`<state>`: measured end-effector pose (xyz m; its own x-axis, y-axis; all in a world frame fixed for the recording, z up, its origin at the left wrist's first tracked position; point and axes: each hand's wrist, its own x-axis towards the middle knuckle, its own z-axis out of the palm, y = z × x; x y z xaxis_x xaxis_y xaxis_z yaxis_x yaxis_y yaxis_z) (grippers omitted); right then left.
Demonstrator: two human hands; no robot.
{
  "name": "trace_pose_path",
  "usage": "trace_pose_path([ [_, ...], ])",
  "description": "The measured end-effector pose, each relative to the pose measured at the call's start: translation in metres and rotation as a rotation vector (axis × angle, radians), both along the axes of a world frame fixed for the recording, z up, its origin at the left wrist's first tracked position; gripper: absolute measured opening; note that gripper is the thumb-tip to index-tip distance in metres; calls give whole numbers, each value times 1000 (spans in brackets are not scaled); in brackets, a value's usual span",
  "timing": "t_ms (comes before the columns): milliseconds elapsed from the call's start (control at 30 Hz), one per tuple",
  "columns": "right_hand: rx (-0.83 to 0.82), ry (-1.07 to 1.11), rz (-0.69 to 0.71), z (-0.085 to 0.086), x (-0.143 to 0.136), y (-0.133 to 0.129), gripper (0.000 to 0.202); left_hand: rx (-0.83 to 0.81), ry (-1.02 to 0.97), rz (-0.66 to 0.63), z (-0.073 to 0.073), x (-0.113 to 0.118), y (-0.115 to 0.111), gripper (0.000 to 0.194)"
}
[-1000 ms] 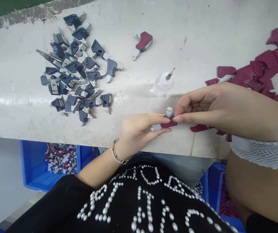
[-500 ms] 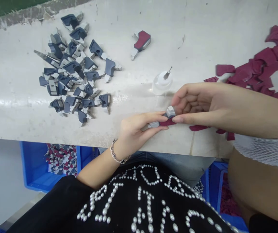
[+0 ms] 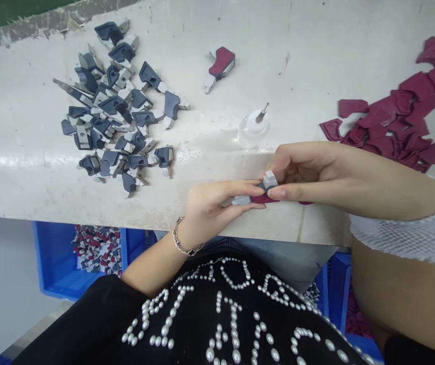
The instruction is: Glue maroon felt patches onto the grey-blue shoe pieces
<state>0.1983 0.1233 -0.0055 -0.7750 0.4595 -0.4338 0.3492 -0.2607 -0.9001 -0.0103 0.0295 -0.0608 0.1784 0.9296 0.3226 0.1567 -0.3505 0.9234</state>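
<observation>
Near the table's front edge, my left hand pinches a small grey, dark blue and maroon plastic part between thumb and fingers. My right hand closes on the other end of the same part, its thumb pressed against the maroon side beside a light grey block that sticks up. The fingers hide much of the part. Just behind the hands stands a small white bottle with a thin metal tip. Farther back lies a similar part with a maroon face.
A pile of dark blue and grey parts covers the table's left side. Loose maroon pieces lie heaped at the right. Below the edge, a blue bin holds mixed parts; another blue bin stands at lower right.
My right hand has moved slightly down and closed in on the part, its fingers now nearer the grey block. The left hand keeps its grip, with the part shifted slightly.
</observation>
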Motion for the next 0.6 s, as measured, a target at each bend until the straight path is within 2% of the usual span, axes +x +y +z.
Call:
trace_pose_path([
  [167, 133, -61, -5, 6, -2, -5, 25, -29, -56, -24, 2, 0, -1, 36],
  [400, 151, -38, -50, 7, -5, -14, 21, -30, -55, 3, 2, -1, -2, 33],
  [600, 195, -67, 18, 10, -2, -19, 18, -7, -127, 62, 0, -1, -1, 36],
])
